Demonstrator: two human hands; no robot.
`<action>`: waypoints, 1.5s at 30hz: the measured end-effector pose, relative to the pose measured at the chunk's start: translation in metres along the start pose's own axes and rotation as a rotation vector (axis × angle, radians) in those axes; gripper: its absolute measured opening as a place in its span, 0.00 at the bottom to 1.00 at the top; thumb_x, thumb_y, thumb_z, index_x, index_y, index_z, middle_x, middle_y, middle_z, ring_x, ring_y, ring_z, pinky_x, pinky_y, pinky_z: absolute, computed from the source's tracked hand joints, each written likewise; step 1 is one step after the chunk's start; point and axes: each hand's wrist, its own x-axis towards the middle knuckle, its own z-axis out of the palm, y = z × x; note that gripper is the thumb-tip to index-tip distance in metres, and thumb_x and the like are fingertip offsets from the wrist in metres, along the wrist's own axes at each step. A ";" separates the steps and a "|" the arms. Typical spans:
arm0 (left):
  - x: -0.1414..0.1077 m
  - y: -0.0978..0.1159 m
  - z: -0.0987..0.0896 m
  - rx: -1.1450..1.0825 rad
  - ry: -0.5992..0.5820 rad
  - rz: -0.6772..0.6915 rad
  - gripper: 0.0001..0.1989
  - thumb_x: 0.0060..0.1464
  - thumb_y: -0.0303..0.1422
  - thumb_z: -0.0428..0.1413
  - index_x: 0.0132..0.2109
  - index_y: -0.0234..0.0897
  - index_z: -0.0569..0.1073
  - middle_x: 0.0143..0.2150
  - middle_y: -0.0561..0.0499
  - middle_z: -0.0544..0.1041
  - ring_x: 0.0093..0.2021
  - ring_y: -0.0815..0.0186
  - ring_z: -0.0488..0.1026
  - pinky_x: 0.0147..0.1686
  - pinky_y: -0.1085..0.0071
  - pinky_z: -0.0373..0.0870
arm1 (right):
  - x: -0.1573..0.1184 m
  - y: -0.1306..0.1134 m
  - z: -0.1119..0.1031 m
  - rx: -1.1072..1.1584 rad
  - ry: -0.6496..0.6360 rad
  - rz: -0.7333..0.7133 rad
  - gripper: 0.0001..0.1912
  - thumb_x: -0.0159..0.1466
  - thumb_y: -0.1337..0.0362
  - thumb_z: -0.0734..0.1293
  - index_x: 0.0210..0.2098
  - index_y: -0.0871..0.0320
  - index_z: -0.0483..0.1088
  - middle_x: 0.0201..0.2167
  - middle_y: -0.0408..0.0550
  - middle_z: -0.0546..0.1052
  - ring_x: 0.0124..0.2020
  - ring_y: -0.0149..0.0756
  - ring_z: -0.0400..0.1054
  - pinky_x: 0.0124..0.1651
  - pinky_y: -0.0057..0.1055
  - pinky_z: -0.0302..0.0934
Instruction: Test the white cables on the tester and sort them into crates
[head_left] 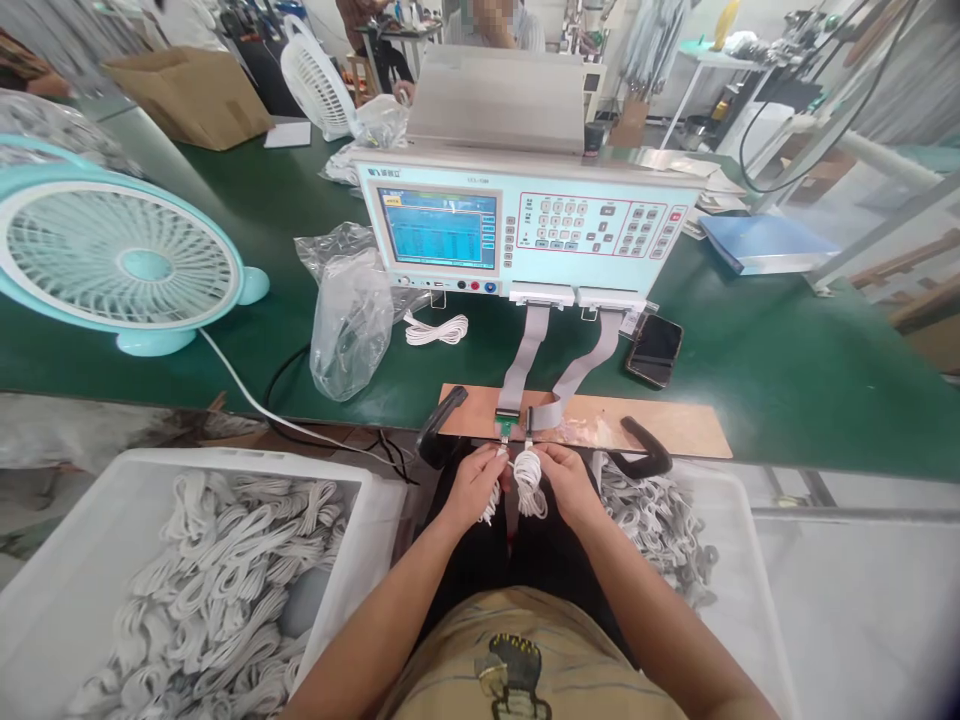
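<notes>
Both my hands meet at the table's front edge, around a bundled white cable (528, 472). The fingers of my left hand (480, 482) are pinched on one cable end, at the small green connector board (505, 428). My right hand (568, 480) is closed on the other end, just below the dark connector (531, 420). Two grey ribbon cables (517, 360) run from these connectors up to the cable tester (525, 225), whose screen is lit blue. The plugs themselves are partly hidden by my fingers. Under the connectors lies a wooden board (600, 418).
Black clamps (441, 425) hold the board at both ends. Bins of bundled cables stand left (360, 500) and right (742, 520). On the green table (750, 350) are a phone (655, 350), a coiled cable (436, 329), a plastic bag (349, 320), a fan (120, 250) and a blue folder (765, 243). A person sits opposite.
</notes>
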 end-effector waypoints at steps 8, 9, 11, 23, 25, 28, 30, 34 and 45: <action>0.004 -0.002 0.010 -0.140 0.117 -0.008 0.19 0.52 0.39 0.50 0.19 0.33 0.68 0.27 0.51 0.68 0.25 0.71 0.66 0.23 0.76 0.62 | 0.003 0.002 -0.001 -0.006 0.000 0.014 0.13 0.50 0.55 0.69 0.25 0.60 0.72 0.21 0.44 0.73 0.23 0.31 0.62 0.30 0.28 0.58; 0.004 -0.003 0.013 -0.198 0.138 -0.040 0.18 0.51 0.39 0.50 0.20 0.33 0.68 0.27 0.52 0.68 0.23 0.72 0.65 0.21 0.76 0.61 | 0.003 0.003 -0.002 -0.004 0.000 0.013 0.12 0.50 0.56 0.69 0.25 0.60 0.72 0.21 0.43 0.73 0.24 0.31 0.63 0.30 0.28 0.58; 0.002 -0.004 0.018 -0.298 0.179 -0.111 0.17 0.50 0.40 0.51 0.21 0.33 0.67 0.23 0.54 0.67 0.18 0.73 0.62 0.17 0.76 0.57 | 0.004 0.004 -0.002 0.000 -0.002 0.011 0.12 0.50 0.56 0.70 0.25 0.60 0.73 0.22 0.43 0.73 0.24 0.31 0.63 0.31 0.29 0.58; 0.001 -0.007 0.022 -0.203 0.253 -0.074 0.20 0.48 0.47 0.53 0.23 0.34 0.69 0.22 0.51 0.70 0.24 0.69 0.66 0.25 0.74 0.63 | 0.003 0.008 0.000 0.082 -0.006 0.019 0.12 0.52 0.56 0.70 0.28 0.60 0.74 0.23 0.44 0.74 0.26 0.32 0.64 0.33 0.29 0.57; 0.002 -0.006 0.020 -0.217 0.241 -0.053 0.18 0.49 0.45 0.54 0.24 0.33 0.70 0.21 0.53 0.69 0.23 0.71 0.65 0.26 0.75 0.62 | 0.002 0.006 0.002 0.061 0.001 0.009 0.13 0.52 0.55 0.70 0.30 0.60 0.75 0.23 0.45 0.74 0.27 0.34 0.65 0.33 0.29 0.57; 0.006 -0.003 0.018 -0.257 0.209 -0.040 0.16 0.48 0.42 0.55 0.24 0.33 0.69 0.19 0.54 0.67 0.21 0.73 0.63 0.24 0.77 0.60 | 0.000 0.002 0.004 0.049 -0.006 -0.001 0.15 0.52 0.55 0.70 0.32 0.61 0.75 0.25 0.46 0.75 0.29 0.36 0.66 0.34 0.30 0.58; 0.009 0.000 0.017 -0.290 0.200 -0.064 0.16 0.47 0.41 0.56 0.23 0.33 0.68 0.17 0.55 0.65 0.18 0.74 0.61 0.20 0.77 0.57 | -0.001 0.001 0.005 0.057 -0.003 0.009 0.16 0.52 0.54 0.70 0.33 0.61 0.76 0.26 0.46 0.76 0.30 0.37 0.66 0.35 0.30 0.58; 0.011 0.007 0.019 -0.344 0.227 -0.138 0.17 0.46 0.43 0.55 0.21 0.33 0.66 0.15 0.56 0.63 0.14 0.75 0.57 0.16 0.77 0.53 | 0.001 0.001 0.005 0.106 0.009 0.061 0.17 0.49 0.54 0.72 0.33 0.60 0.76 0.26 0.46 0.76 0.29 0.37 0.68 0.36 0.30 0.59; 0.014 0.006 0.025 -0.369 0.283 -0.125 0.14 0.46 0.37 0.53 0.19 0.34 0.64 0.17 0.56 0.62 0.17 0.75 0.58 0.19 0.77 0.54 | 0.005 0.011 0.007 0.201 0.034 0.021 0.15 0.46 0.55 0.74 0.27 0.60 0.74 0.22 0.45 0.74 0.25 0.35 0.66 0.32 0.29 0.59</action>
